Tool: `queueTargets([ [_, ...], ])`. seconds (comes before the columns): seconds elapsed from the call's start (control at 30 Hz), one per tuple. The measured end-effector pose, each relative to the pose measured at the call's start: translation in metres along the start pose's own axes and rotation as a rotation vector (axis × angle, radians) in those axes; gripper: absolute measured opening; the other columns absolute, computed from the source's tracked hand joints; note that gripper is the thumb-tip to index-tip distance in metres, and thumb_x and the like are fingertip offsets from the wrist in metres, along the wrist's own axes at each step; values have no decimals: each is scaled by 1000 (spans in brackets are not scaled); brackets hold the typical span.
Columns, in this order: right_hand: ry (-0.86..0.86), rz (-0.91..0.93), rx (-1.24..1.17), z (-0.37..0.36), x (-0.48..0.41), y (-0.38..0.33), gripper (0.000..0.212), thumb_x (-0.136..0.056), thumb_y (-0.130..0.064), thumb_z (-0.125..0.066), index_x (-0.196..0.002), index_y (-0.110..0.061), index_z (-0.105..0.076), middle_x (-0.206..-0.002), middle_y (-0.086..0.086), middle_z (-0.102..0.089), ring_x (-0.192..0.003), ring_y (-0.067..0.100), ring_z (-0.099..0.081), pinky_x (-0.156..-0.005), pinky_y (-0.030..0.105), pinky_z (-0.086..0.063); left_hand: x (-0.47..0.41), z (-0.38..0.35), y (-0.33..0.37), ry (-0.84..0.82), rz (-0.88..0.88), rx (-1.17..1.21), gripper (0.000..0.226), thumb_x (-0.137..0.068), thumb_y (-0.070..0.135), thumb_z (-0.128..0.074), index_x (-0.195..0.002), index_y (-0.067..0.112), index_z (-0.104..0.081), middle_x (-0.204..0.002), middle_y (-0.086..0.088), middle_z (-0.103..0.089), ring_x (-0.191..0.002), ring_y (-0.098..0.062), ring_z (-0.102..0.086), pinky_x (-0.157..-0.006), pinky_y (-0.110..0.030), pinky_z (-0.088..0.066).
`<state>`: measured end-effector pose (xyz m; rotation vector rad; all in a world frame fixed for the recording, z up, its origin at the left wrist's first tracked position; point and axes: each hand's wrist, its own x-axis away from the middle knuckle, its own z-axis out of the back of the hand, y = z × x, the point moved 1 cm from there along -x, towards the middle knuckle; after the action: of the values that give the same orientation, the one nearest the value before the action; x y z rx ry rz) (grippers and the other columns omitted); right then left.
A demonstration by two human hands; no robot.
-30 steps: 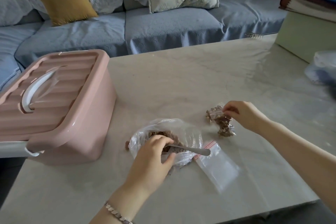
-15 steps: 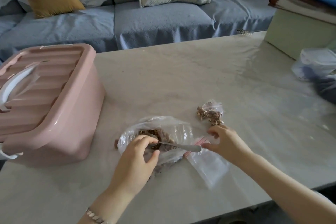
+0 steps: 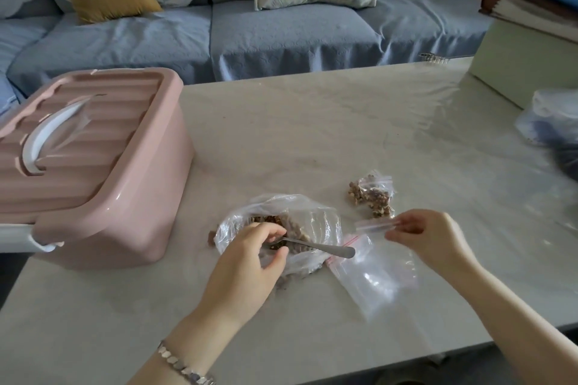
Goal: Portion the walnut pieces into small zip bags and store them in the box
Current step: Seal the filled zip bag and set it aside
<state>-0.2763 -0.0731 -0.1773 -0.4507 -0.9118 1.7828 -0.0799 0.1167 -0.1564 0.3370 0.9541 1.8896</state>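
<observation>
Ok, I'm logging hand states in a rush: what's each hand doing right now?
Left hand: closed, holding the spoon in the walnut bag.
Right hand: closed, pinching the top strip of an empty zip bag.

No readable text, labels or numbers anywhere.

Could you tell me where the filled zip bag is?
Head view: the filled zip bag lies on the table, right of centre, beyond the right hand.
</observation>
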Motion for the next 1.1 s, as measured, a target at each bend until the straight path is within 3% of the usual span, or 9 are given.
queueTargets([
  [0.13,-69,137,-393,20,23,-61,29,-72,7,-70,-70,-22,-67,-49,-15,-64,-44,-4,-55,-48,3,-38,-9,-4,27,-96,125,344,37,-81,27,-70,-112,34,-52,-107,15,-62,-99,10,-54,-84,-3,-39],
  [0.2,-153,151,-494,15,32,-82,25,-74,10,-66,-77,-15,-67,-48,-11,-63,-42,-2,-53,-46,7,-39,-14,-6,37,-172,219,539,53,-74,43,-70,-120,31,-48,-109,14,-64,-100,7,-58,-87,-10,-45],
  [0.27,-238,141,-547,2,39,-96,23,-76,9,-65,-81,-13,-66,-51,-6,-63,-46,2,-57,-47,11,-43,-19,-5,41,-163,270,621,39,-76,39,-71,-110,26,-56,-97,10,-71,-89,2,-65,-81,-15,-50],
  [0.33,-330,124,-548,-11,42,-103,21,-78,6,-65,-84,-14,-65,-54,-4,-64,-50,5,-60,-49,15,-46,-22,1,39,-102,282,610,3,-84,20,-67,-86,21,-65,-72,9,-72,-65,1,-63,-65,-14,-49],
  [0.43,-387,169,-440,-24,44,-110,16,-81,-7,-65,-83,-23,-65,-60,-5,-67,-56,5,-62,-54,16,-50,-21,12,25,-97,258,548,17,-87,10,-61,-71,14,-64,-55,10,-66,-52,1,-57,-56,-12,-43],
  [0.73,-389,426,12,-41,44,-130,22,-81,-17,-69,-69,-35,-64,-60,-21,-63,-61,-9,-57,-60,4,-41,-20,34,14,-125,96,176,13,-87,21,-62,-75,19,-66,-62,12,-65,-61,-3,-59,-64,-25,-44],
  [0.9,-287,228,-249,-46,40,-126,21,-72,-9,-77,-67,-28,-68,-55,-15,-66,-51,-6,-57,-55,7,-43,-21,35,19,280,-210,-351,12,-79,27,-56,-89,21,-57,-86,5,-59,-83,-14,-51,-75,-27,-35],
  [0.97,-254,162,-334,-49,42,-127,17,-67,-11,-81,-66,-23,-69,-56,-8,-68,-51,0,-60,-54,9,-45,-17,30,23,280,-225,-275,11,-81,30,-56,-77,20,-57,-75,8,-57,-72,-11,-50,-69,-25,-36],
  [1.1,-282,158,-389,-54,50,-132,17,-65,-12,-82,-64,-16,-65,-61,2,-71,-54,12,-63,-58,24,-50,-13,24,27,18,128,136,31,-86,38,-59,-64,16,-61,-58,7,-59,-54,-4,-51,-54,-15,-37],
])
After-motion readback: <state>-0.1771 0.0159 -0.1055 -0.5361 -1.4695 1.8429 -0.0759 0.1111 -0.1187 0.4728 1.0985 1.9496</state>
